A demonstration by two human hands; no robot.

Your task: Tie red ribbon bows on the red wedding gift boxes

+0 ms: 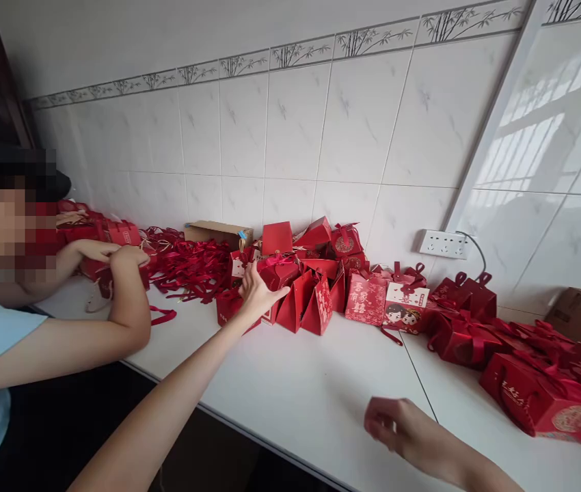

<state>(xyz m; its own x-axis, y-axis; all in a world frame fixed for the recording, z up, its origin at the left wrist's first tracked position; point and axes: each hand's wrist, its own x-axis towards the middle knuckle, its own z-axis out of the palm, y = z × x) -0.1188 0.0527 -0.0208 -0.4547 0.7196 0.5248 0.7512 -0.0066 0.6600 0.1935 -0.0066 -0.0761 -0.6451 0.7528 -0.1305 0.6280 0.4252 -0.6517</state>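
Note:
My left hand [258, 295] reaches into the cluster of red gift boxes by the wall. Its fingers and thumb are around the near side of a red gift box [277, 273] with a ribbon bow on top. Just right of that hand stand red boxes with pointed, tent-like sides [305, 304]. Above the white table [295, 389], my right hand [396, 425] hangs loosely curled and slightly blurred. A gap shows between its thumb and fingers, and nothing is visible in it.
At left, a person in light blue rests their forearms [121, 273] by red boxes. A heap of red ribbons [193, 270] lies near an open cardboard box [219, 232]. More red gift boxes [541, 396] line the right side, below a power strip [443, 244].

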